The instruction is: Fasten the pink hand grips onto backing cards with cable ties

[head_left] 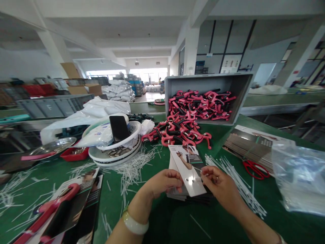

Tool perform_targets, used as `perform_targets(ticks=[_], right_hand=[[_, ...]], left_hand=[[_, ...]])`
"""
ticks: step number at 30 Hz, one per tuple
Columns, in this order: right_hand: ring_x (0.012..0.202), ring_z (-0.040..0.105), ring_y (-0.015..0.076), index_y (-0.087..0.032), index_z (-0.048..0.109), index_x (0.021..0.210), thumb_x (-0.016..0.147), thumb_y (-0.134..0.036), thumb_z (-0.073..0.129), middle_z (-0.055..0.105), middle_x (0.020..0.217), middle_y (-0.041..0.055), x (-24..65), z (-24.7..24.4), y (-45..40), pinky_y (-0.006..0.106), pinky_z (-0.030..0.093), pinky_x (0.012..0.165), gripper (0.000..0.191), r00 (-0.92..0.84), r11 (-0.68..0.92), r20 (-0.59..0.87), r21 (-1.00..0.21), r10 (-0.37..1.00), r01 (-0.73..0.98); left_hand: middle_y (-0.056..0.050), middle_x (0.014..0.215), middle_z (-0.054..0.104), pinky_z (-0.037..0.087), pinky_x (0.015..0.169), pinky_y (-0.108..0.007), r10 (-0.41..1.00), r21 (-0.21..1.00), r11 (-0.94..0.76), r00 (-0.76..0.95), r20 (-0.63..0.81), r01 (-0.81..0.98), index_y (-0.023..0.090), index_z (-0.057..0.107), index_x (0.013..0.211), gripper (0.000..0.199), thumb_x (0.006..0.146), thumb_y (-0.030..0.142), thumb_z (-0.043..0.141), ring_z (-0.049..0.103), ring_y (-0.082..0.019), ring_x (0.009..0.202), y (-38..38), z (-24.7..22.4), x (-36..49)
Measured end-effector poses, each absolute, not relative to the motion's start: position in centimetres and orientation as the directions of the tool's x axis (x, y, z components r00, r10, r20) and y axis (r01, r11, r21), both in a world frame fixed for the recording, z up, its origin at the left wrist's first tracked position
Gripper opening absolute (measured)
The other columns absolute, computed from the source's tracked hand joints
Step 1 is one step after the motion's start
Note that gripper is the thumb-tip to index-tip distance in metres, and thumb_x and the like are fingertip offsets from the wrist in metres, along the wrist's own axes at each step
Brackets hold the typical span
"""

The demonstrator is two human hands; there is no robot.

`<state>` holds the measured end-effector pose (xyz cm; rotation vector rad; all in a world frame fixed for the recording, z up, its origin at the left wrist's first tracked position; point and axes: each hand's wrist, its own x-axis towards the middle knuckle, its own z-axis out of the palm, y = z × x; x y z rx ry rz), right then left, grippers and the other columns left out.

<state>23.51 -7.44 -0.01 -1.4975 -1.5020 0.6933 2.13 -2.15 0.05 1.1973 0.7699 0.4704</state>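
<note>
we've got a glossy printed card (pixel 189 171) up over its card stack (pixel 176 193), above the green table (pixel 167 223) | our left hand (pixel 162 183) fingers pinching one edge | our right hand (pixel 218 186) fingers pinching the other | held so both punched holes face us

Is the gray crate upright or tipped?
Tipped: the crate tilts its open top forward, spilling red handles onto the table.
</note>
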Motion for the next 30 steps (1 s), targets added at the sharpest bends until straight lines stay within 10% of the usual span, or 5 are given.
perform_targets(ticks=[5, 9, 13, 21, 30], right_hand=[[0.061, 0.062, 0.0141, -0.018, 0.054, 0.113, 0.078, -0.035, 0.053, 0.063, 0.103, 0.0095, 24.8, -0.2, -8.7, 0.028, 0.052, 0.050, 0.039, -0.004, 0.181, 0.245, -0.705, 0.970, 0.686], [0.103, 0.057, 0.0271, -0.020, 0.053, 0.119, 0.076, -0.037, 0.061, 0.054, 0.125, 0.0113, 24.1, -0.2, -10.0, 0.042, 0.052, 0.079, 0.047, -0.251, 0.459, 0.588, -0.234, 0.769, 0.857], [0.096, 0.059, 0.0264, -0.019, 0.060, 0.110, 0.082, -0.022, 0.052, 0.066, 0.107, 0.0078, 22.8, -0.7, -10.0, 0.045, 0.048, 0.080, 0.029, -0.441, 0.533, 0.627, 0.049, 0.642, 0.845], [0.092, 0.059, 0.0205, -0.013, 0.059, 0.106, 0.089, -0.025, 0.047, 0.065, 0.098, 0.0112, 22.8, 0.6, -7.6, 0.034, 0.050, 0.080, 0.024, -0.284, 0.538, 0.754, -0.107, 0.592, 0.836], [0.093, 0.060, 0.0181, -0.019, 0.062, 0.104, 0.088, -0.029, 0.050, 0.064, 0.099, 0.0080, 22.1, 2.5, -6.9, 0.032, 0.050, 0.081, 0.022, -0.123, 0.546, 0.741, -0.361, 0.660, 0.756]], left_hand=[[0.001, 0.053, 0.061, 0.011, 0.037, -0.020, 0.696, 0.921, 0.388, 0.660, -0.283, -0.014, 0.011, 0.061, 0.070, 0.020, 0.059, 0.026, 0.069, 0.031, -0.001, 0.033, -2.2, -0.1, 1.9], [0.000, 0.055, 0.062, 0.012, 0.036, -0.018, 0.689, 0.904, 0.423, 0.670, -0.277, -0.062, 0.011, 0.061, 0.070, 0.016, 0.061, 0.022, 0.069, 0.033, 0.000, 0.033, -2.1, -0.2, 1.9], [0.000, 0.056, 0.062, 0.014, 0.034, -0.015, 0.686, 0.871, 0.475, 0.673, -0.277, -0.125, 0.011, 0.063, 0.073, 0.015, 0.062, 0.019, 0.069, 0.036, 0.000, 0.033, -2.1, -0.5, 1.9], [-0.011, 0.097, 0.066, 0.037, 0.037, -0.014, 0.787, 0.831, 0.336, 0.617, 0.010, -0.443, 0.013, 0.064, 0.102, 0.042, 0.074, 0.045, 0.061, 0.056, -0.009, 0.058, -3.2, 1.0, 3.5], [0.002, 0.073, 0.054, 0.031, 0.035, -0.012, 0.937, 0.854, -0.114, 0.230, 0.262, -0.507, 0.017, 0.054, 0.079, 0.034, 0.074, 0.050, 0.063, 0.043, -0.003, 0.050, -3.7, 2.0, 7.0]])
